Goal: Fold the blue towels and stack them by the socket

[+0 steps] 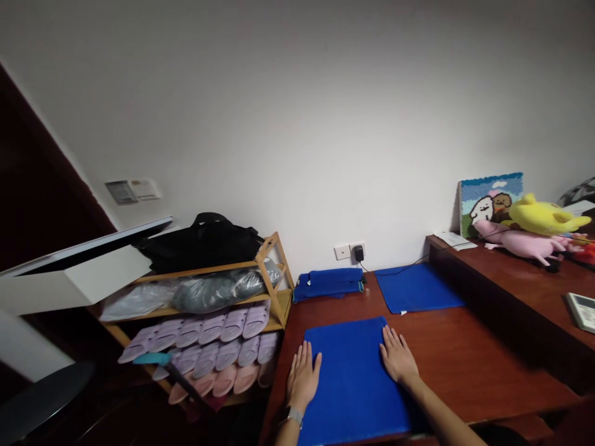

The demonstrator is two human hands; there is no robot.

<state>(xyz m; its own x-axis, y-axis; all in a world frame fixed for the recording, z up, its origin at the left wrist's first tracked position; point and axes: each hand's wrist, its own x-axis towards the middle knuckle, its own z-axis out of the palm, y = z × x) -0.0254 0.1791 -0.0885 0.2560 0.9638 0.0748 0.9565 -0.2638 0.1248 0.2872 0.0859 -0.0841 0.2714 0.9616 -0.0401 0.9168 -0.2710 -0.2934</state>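
Observation:
A blue cloth (351, 384) lies spread out on the reddish-brown wooden table in front of me. My left hand (304, 375) rests flat on its left edge, fingers stretched forward, with a watch on the wrist. Over the cloth's right edge lies my right hand (397, 354), palm down with the fingers a little apart. Neither hand grips anything. Behind, near the wall, sit folded blue cloths (329, 282) in a small pile. Another blue cloth (418, 288) is laid flat at the back right.
To the left stands a wooden rack (279, 303) with rows of slippers (223, 325) and a black bag (209, 241) on top. A plugged-in adapter (358, 253) trails a cable. Plush toys (520, 241) lie on the raised surface at right, beside a dog picture (490, 201).

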